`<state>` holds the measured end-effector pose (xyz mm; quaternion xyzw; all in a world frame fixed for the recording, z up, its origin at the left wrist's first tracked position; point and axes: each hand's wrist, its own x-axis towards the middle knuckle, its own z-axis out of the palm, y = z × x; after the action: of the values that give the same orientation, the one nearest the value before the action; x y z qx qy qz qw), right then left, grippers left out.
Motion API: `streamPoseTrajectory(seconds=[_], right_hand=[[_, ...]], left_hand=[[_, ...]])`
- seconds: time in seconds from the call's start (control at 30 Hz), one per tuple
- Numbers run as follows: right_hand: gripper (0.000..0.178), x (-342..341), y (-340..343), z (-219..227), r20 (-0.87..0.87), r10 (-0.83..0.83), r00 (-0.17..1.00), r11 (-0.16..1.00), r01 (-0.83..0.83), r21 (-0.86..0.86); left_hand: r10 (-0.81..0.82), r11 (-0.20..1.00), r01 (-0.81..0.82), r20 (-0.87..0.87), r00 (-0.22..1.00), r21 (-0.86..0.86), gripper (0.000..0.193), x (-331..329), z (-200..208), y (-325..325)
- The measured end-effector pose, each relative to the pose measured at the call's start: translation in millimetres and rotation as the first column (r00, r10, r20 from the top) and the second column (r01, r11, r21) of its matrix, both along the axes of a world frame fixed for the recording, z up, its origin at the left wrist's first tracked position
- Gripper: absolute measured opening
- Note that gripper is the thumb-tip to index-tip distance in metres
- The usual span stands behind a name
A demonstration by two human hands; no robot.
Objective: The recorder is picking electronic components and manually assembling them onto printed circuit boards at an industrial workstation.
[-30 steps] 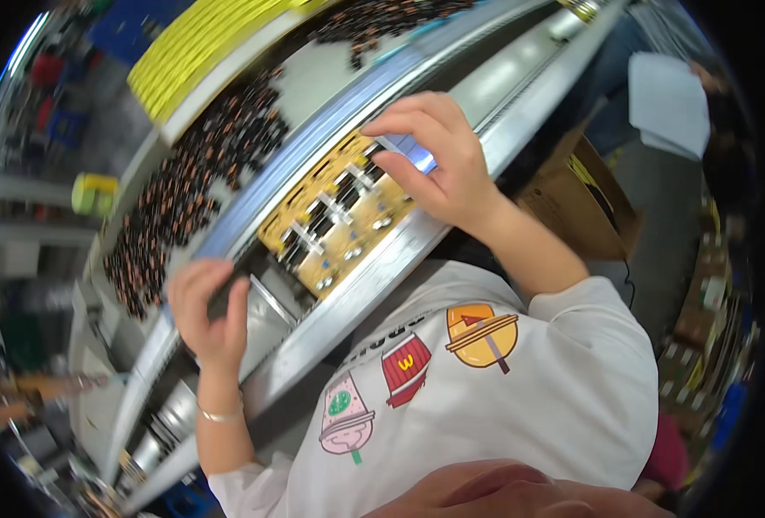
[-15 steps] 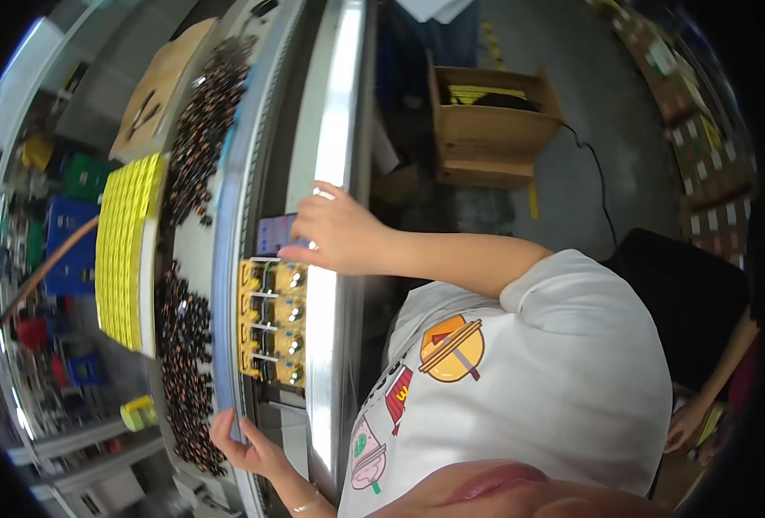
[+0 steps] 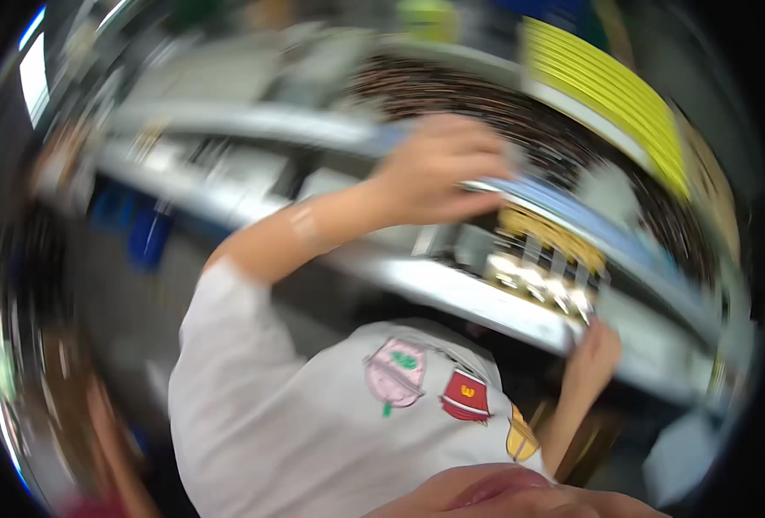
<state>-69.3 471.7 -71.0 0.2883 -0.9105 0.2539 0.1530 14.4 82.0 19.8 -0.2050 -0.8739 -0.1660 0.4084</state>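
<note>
A tan circuit board panel [image 3: 550, 255] with rows of shiny and dark components sits between the rails of a track. My left hand [image 3: 451, 168] is over the far rail by the panel's left end. Its fingers point right, with the thumb below them. Motion smears them, so anything between them cannot be made out. At the panel's near right corner is my right hand [image 3: 594, 352], fingertips close to or touching the edge. Blur hides how its fingers are set.
Beyond the track lies a long heap of small black and copper-coloured parts [image 3: 460, 91]. Behind it stands a stack of ridged yellow trays [image 3: 607, 99]. The bright near rail [image 3: 451, 289] runs in front of me. Another person's arm [image 3: 115, 445] shows at lower left.
The view has swung round sharply. My left hand has come from the parts heap's edge toward the panel's end. My right hand has shifted to the panel's near corner.
</note>
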Motion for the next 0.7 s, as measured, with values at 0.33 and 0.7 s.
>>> streamPoseTrajectory(seconds=[0.33,0.7], right_hand=[[0.04,-12.6,18.8,4.1,0.277,0.09,0.957,0.99,-0.115,0.077],[0.04,-3.0,-1.7,16.6,0.24,0.203,0.949,0.975,-0.219,0.042]], left_hand=[[0.532,0.829,-0.524,0.015,0.847,0.198,0.018,103.8,-71.2,34.3],[0.556,0.795,-0.539,0.021,0.831,0.278,0.016,109.6,-71.3,37.3]])
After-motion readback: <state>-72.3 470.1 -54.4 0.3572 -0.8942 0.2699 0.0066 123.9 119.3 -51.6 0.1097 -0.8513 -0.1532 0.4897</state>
